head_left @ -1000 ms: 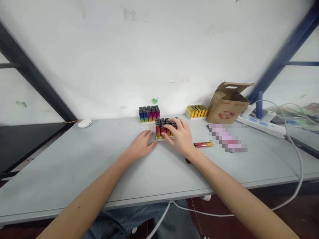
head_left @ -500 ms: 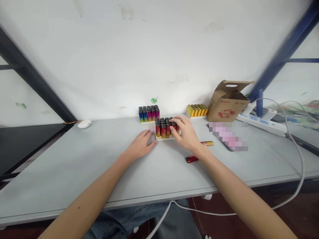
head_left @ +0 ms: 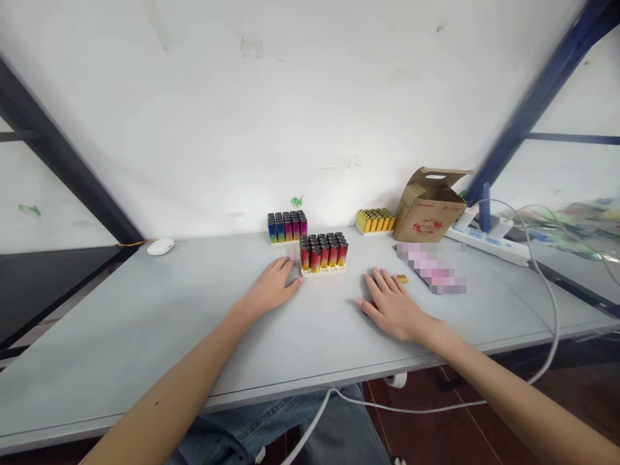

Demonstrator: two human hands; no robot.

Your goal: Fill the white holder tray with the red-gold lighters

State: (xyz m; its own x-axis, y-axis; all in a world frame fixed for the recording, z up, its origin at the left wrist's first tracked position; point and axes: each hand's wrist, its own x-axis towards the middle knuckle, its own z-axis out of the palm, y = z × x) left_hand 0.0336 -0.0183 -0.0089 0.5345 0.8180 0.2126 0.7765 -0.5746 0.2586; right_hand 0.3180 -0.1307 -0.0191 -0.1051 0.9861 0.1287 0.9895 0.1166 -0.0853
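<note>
Head-mounted cam, sitting up at the person's own eye line and tipped forward and down across a grey desk [head_left: 145, 310], pretty close in. A white wall [head_left: 194, 116] fills the upper half of the frame, and the desk runs through the lower middle. The left hand [head_left: 274, 287] and right hand [head_left: 392, 305] reach in from the bottom corners, with the person's jeans [head_left: 349, 433] showing at bottom center.
</note>
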